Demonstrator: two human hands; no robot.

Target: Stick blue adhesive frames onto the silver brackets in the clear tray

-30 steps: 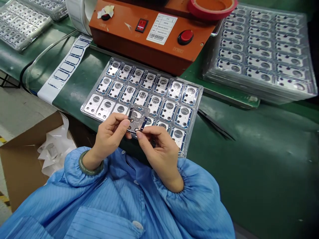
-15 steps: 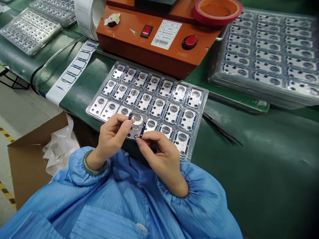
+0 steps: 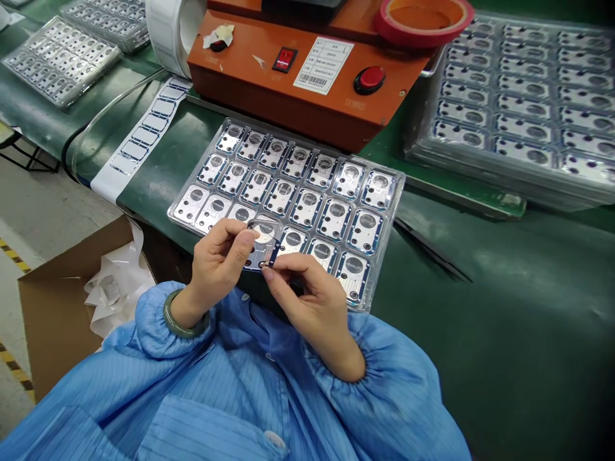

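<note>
My left hand and my right hand pinch one small metal plate between their fingertips, just above the near edge of a clear plastic tray. The plate is silvery with a round opening and a dark blue rim, and a clear film lies over its top. The tray holds several rows of the same plates in pockets. Both arms wear blue striped sleeves, and a green bangle circles my left wrist.
An orange machine with a red button and red switch stands behind the tray. A label roll feeds a strip of labels to the left. Stacked trays lie right, more trays far left, a cardboard box below.
The plate has tipped down flatter and lower toward the tray's near row. Both hands keep their pinch on it. The view has shifted slightly.
</note>
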